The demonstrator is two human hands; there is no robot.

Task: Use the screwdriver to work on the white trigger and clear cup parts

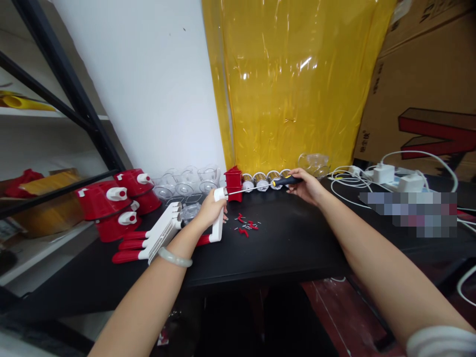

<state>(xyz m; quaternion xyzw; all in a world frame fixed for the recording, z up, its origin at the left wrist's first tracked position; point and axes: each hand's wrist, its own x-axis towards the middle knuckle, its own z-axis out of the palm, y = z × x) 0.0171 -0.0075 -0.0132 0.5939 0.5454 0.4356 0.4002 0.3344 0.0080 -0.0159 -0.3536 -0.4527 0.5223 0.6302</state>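
Note:
My left hand [208,210] is closed around a white plastic crank handle [217,229] with a red grip at its lower end. In my right hand [305,186] is a screwdriver [278,182] with a black and yellow handle. Its long shaft points left, and the tip meets the upper end of the crank handle; whether it sits in a screw I cannot tell. Small red plastic pieces [243,231] and several screws [254,225] lie on the black table just right of my left hand. More white crank handles with red grips [163,233] lie together left of my left wrist.
Red housings [106,199] are stacked at the left. Clear plastic cups [185,181], a red hopper part [233,182] and metal grater drums [261,181] line the back. White chargers and cables [384,173] lie at the right, near a cardboard box [427,84].

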